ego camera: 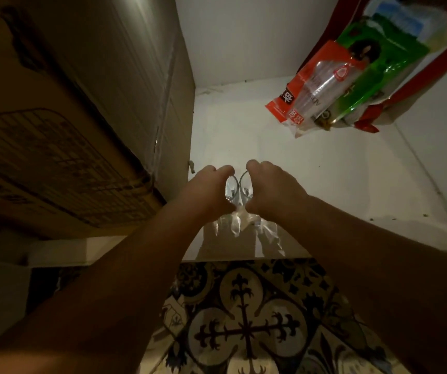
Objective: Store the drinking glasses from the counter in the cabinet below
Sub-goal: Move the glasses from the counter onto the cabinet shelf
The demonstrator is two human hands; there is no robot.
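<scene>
left hand (pixel 208 190) grips glass (pixel 230 188) | right hand (pixel 272 190) seemingly grips second glass (pixel 244 184)

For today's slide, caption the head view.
Left hand and right hand each lower a drinking glass into the white cabinet.

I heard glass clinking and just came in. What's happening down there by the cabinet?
A person is reaching into the low white cabinet with both arms. The left hand grips one clear drinking glass and the right hand grips another glass, side by side near the front of the cabinet floor. Whether they already rest on it is hard to tell. A cardboard box fills the left side, and a bag of packets sits at the back right.
</scene>
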